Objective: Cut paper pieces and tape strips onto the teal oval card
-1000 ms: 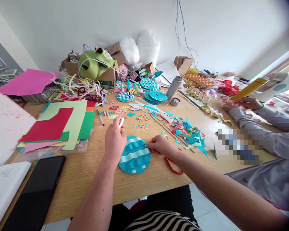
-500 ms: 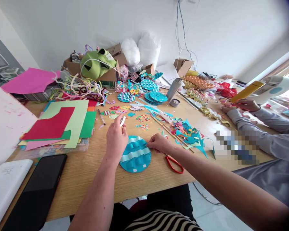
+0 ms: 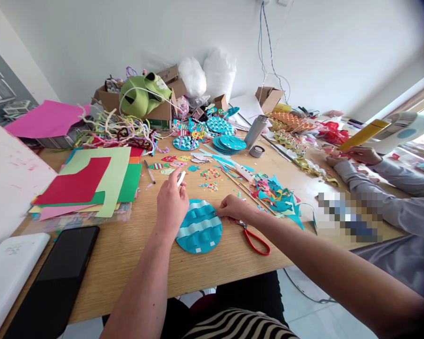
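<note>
A round blue paper disc (image 3: pixel 199 238) lies on the table before me, with wavy light-blue paper strips across it and two small white squares near its lower edge. My left hand (image 3: pixel 171 202), at the disc's upper left, is closed round a small white roll of tape (image 3: pixel 181 178), seen edge-on. At the upper right rim of the disc, my right hand (image 3: pixel 233 208) has its fingers pinched together; whatever is between the fingertips is hidden. Red-handled scissors (image 3: pixel 256 242) rest just below my right wrist, their blades partly covered.
Coloured paper sheets (image 3: pixel 116 183) and a black phone (image 3: pixel 61 273) lie left. Beyond are paper fish (image 3: pixel 178 164), stacked blue discs (image 3: pixel 229 144) and a metal flask (image 3: pixel 256 132). Paper scraps (image 3: pixel 277 195) lie right, near a co-worker's hands (image 3: pixel 360 154) holding a yellow strip.
My hands stay in nearly the same place at the disc. The white roll in my left hand has tilted slightly. More of the scissors shows beneath my right hand.
</note>
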Available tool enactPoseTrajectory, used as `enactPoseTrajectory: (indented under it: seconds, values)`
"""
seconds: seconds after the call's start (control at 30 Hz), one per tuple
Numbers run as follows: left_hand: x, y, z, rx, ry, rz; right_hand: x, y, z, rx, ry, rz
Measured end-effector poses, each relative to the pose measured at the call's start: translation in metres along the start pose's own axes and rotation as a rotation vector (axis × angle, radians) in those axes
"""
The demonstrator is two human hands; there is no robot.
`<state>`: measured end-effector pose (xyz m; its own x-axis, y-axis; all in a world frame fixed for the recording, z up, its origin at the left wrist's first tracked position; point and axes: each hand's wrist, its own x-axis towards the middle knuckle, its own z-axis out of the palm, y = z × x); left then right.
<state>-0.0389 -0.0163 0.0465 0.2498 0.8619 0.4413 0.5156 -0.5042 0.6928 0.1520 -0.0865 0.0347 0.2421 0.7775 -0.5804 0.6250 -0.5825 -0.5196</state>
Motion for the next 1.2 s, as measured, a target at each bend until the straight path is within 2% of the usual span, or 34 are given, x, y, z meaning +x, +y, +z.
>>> enactPoseTrajectory:
  seconds: [0.2,0.43,0.87,1.07,1.2]
  values:
    - [0.000,0.000,0.001,0.005,0.006,0.004,-0.007,-0.006,-0.009,-0.015,-0.033,0.018]
    - [0.000,-0.001,0.001,0.001,-0.005,-0.022,-0.007,0.001,-0.016,0.055,-0.086,-0.020]
    - [0.001,0.000,0.001,-0.031,0.005,-0.035,-0.001,0.003,-0.011,0.042,-0.085,-0.064]
    - [0.003,0.003,-0.004,-0.200,-0.013,-0.058,-0.001,0.005,-0.008,0.021,-0.064,-0.110]
    - [0.002,0.002,-0.005,-0.429,-0.034,-0.066,-0.020,0.007,-0.009,0.006,0.027,-0.205]
